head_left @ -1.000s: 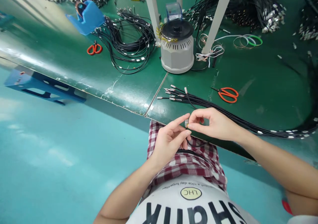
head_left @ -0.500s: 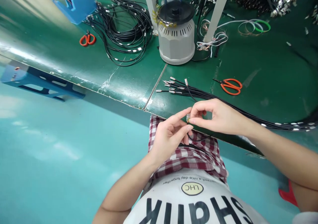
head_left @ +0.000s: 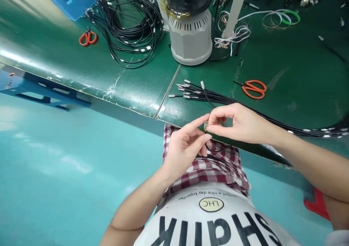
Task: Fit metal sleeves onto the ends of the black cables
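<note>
Right hand (head_left: 231, 124) has its grip pinched on a little metal plug (head_left: 206, 124), near the front edge of the tabletop (head_left: 297, 66). Left hand (head_left: 187, 144) is just beside it, can't tell if that grip's got the black cable (head_left: 218, 151). Orange scissors (head_left: 255, 89) lie farther back.

Holds the left hand (head_left: 187, 144) turned palm inward, with index finger (head_left: 195, 124) stretched toward the right fingertips (head_left: 210, 129), thumb (head_left: 200, 144) beneath it and other fingers curled. Curves the right hand (head_left: 237, 124) into a pinch between thumb and index finger. Angles both bare forearms (head_left: 144, 197) inward from opposite sides, with elbows bent
</note>
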Available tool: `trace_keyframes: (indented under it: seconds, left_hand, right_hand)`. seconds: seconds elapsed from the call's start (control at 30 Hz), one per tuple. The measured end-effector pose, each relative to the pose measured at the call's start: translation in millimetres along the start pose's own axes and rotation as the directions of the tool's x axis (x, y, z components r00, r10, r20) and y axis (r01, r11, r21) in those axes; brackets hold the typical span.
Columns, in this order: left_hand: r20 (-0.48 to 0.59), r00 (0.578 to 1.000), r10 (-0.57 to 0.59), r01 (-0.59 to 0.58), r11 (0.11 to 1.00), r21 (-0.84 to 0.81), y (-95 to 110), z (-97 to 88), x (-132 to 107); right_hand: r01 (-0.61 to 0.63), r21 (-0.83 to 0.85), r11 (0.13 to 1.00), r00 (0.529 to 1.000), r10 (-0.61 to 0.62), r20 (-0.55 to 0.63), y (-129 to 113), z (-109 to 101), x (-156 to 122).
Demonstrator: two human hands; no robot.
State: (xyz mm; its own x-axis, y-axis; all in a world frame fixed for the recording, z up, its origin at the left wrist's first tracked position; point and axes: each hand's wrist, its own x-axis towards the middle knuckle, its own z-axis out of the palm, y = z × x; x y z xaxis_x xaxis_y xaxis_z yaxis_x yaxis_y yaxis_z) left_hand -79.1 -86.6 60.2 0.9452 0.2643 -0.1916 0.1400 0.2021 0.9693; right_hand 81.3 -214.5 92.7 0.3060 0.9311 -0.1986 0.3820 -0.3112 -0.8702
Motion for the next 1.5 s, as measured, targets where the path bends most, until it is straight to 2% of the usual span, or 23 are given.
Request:
trace_keyframes:
  seconds: [0.43, 0.6, 0.87, 1.0, 1.07, 1.17, 1.4, 1.5]
  left_hand:
    - [0.002, 0.999, -0.036, 0.036, 0.998, -0.058, 2, 1.4, 0]
    - [-0.014, 0.998, -0.054, 0.051, 0.989, -0.138, -2, 1.4, 4]
    - [-0.021, 0.999, -0.026, 0.021, 0.974, -0.225, -7, 1.1, 6]
    - [-0.074, 0.997, 0.018, -0.033, 0.977, -0.211, -7, 1.3, 4]
    - [-0.097, 0.995, 0.037, -0.055, 0.98, -0.19, -7, 0.1, 4]
    - [-0.096, 0.995, 0.037, -0.053, 0.984, -0.171, -6, -1.9, 3]
    - [-0.133, 0.989, 0.058, -0.078, 0.985, -0.155, -5, -1.0, 3]
    - [-0.14, 0.988, 0.07, -0.09, 0.986, -0.14, -5, -0.9, 2]
  right_hand:
    - [-0.008, 0.12, 0.993, 0.999, 0.013, -0.048, 3, 13, -2]
    - [-0.018, 0.219, 0.975, 1.0, 0.021, -0.009, 3, 18, -6]
    - [-0.094, 0.095, 0.991, 0.995, 0.097, -0.023, 5, 11, -4]
    - [-0.163, 0.13, 0.978, 0.985, 0.168, -0.026, 14, 11, -1]
    - [-0.194, 0.209, 0.958, 0.977, 0.208, -0.049, 20, 12, -3]
    - [-0.166, 0.28, 0.946, 0.976, 0.199, -0.094, 21, 14, -7]
    - [-0.081, 0.119, 0.99, 0.964, 0.108, -0.242, -8, 31, -12]
    - [-0.049, 0.096, 0.994, 0.958, 0.074, -0.277, -11, 37, -11]
